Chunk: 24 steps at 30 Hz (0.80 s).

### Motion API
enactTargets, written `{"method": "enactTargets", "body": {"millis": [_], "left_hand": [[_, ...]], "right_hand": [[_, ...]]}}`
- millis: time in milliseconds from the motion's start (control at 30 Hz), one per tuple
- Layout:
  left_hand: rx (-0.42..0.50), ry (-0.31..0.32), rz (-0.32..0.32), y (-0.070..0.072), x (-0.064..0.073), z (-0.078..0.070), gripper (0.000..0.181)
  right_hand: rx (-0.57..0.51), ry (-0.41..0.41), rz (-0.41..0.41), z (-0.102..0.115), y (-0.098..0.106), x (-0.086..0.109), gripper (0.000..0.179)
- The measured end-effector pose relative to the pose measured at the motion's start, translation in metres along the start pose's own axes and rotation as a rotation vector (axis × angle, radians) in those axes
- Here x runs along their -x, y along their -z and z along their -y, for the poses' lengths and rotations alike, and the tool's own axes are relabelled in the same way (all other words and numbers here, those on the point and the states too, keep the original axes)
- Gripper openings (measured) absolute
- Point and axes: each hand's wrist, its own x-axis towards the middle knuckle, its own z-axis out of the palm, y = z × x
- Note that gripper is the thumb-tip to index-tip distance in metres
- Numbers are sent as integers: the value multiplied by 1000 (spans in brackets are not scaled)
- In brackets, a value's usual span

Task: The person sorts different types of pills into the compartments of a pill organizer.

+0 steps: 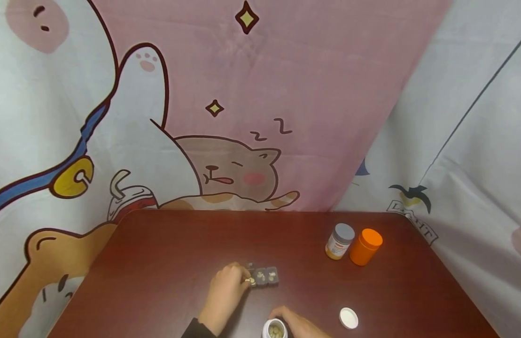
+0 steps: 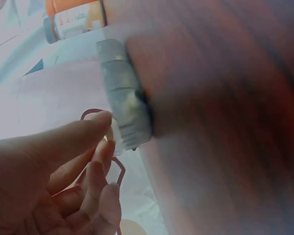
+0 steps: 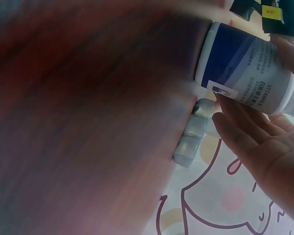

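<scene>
A small grey pill organizer (image 1: 267, 277) lies on the table, its right compartments lidded and lettered. At its left end a lid stands raised, with pale tablets (image 1: 252, 282) below it. My left hand (image 1: 228, 292) is at that end, pinching a pale tablet (image 2: 109, 132) between thumb and fingertips. Close to the table's front edge stands an uncapped white vitamin bottle (image 3: 250, 73) with a blue label and pale tablets inside. My right hand (image 1: 297, 324) holds it, thumb and fingers on opposite sides.
A white cap (image 1: 348, 318) lies on the table right of the right hand. Farther back stand a grey-lidded jar (image 1: 339, 241) and an orange bottle (image 1: 366, 247), side by side. A cartoon-printed cloth (image 1: 319, 94) hangs behind the dark red table (image 1: 180, 244).
</scene>
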Motion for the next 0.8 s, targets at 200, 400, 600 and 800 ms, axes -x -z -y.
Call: {"method": "enactTargets", "body": {"millis": [200, 400, 600, 800], "left_hand": [[-2, 14, -3, 0, -1, -1, 10], [44, 10, 18, 12, 12, -7, 24], [223, -86, 227, 23, 34, -12, 51], [417, -189, 485, 18, 45, -9, 73]], "right_hand": [[-14, -46, 22, 2, -1, 0, 46], [80, -135, 55, 8, 13, 6, 60], [280, -131, -32, 6, 48, 21, 62], [393, -237, -63, -12, 76, 46, 64]]}}
